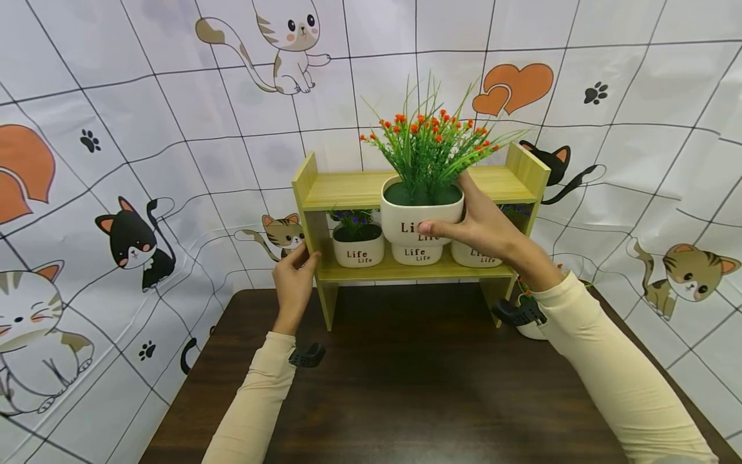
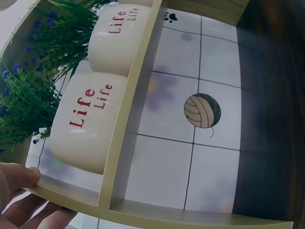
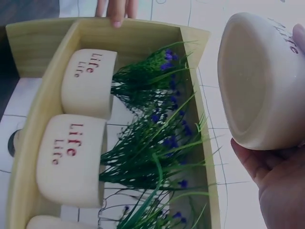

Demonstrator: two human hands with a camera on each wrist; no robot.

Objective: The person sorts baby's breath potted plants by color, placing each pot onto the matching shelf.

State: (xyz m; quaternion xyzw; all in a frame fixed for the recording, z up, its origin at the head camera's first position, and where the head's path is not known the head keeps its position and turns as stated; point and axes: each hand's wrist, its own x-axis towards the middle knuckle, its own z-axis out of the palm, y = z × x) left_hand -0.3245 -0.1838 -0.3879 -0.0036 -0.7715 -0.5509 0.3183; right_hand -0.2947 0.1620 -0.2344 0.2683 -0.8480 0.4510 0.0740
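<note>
Head view: right hand (image 1: 484, 225) round orange-flowered pot (image 1: 422, 216); left hand (image 1: 294, 277) on shelf (image 1: 348, 188)

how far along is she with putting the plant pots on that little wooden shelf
Three pots, such as the left pot, already sit on the lower tier of the shelf. The right hand holds the orange-flowered pot in front of it; the left hand steadies the shelf. The top tier is bare.
</note>
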